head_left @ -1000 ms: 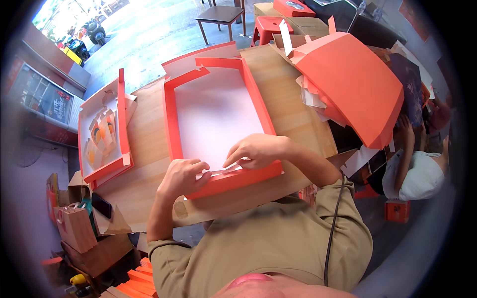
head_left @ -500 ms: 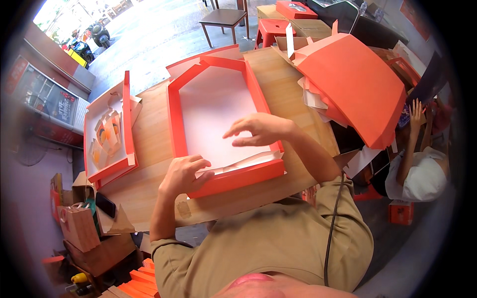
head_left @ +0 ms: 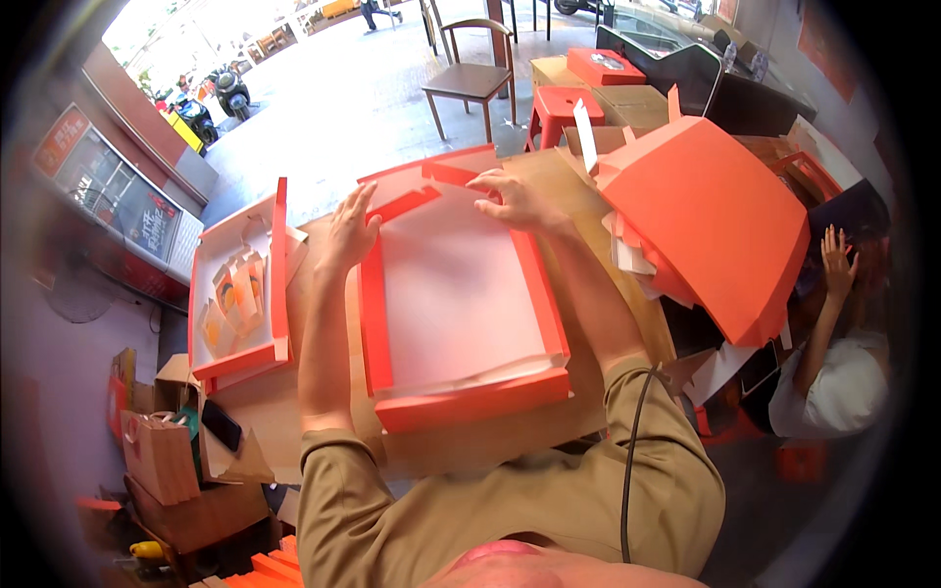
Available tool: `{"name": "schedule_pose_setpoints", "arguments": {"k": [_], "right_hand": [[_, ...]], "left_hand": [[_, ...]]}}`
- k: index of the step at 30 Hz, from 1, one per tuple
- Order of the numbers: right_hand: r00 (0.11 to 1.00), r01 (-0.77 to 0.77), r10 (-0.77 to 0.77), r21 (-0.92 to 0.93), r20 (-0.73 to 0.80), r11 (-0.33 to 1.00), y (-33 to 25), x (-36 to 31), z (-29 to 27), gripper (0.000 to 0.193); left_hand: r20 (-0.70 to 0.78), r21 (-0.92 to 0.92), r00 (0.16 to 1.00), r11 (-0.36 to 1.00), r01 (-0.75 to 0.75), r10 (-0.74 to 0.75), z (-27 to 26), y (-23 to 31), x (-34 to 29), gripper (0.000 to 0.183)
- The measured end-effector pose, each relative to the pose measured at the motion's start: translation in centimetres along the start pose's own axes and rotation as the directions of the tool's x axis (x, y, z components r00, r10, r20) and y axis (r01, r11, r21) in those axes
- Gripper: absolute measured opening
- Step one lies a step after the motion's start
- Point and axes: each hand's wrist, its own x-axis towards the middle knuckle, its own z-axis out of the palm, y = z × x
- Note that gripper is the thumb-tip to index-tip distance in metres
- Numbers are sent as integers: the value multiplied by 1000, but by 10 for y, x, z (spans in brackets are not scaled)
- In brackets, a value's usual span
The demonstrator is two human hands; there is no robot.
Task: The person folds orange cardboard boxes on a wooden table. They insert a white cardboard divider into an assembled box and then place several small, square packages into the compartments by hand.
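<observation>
A shallow orange-red cardboard box (head_left: 466, 294) with a white inside lies on the table in front of me. Its near wall stands up, and at the far end orange flaps (head_left: 404, 206) angle inward. My left hand (head_left: 351, 235) is at the box's far left corner, fingers stretched up and thumb apart. At the far right corner, my right hand (head_left: 515, 201) has its fingers bent, with a gap between thumb and forefinger. Its fingertips are beside the end of a far flap; whether they touch it I cannot tell.
A smaller orange box (head_left: 279, 284) with folded card pieces stands left on the wooden table (head_left: 544, 186). A phone (head_left: 222, 424) lies at the near left edge. Large orange sheets (head_left: 706, 220) are stacked at the right, near another person's hand (head_left: 837, 263).
Both my hands have moved from the near part of the box to its far corners. My view has shifted, and the far flaps now sit at a different angle.
</observation>
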Motion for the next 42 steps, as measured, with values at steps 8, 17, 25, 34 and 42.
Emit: {"name": "schedule_pose_setpoints", "arguments": {"k": [8,17,25,34,42], "right_hand": [[988,103,-118,-132,-104,986,38,32,20,58],[1000,2,6,-341,22,940,41,36,33,64],[991,130,-126,-304,33,944,40,33,28,53],[992,117,-103,-220,71,969,35,31,24,44],[981,191,-166,-310,105,931,42,31,27,39]], "left_hand": [[121,19,991,998,-61,59,27,-9,3,25],[225,95,974,995,-1,-21,35,14,1,19],[265,38,964,999,22,-31,26,7,1,19],[350,33,937,999,-2,-10,25,6,1,16],[323,8,946,999,-36,32,23,19,1,17]]}}
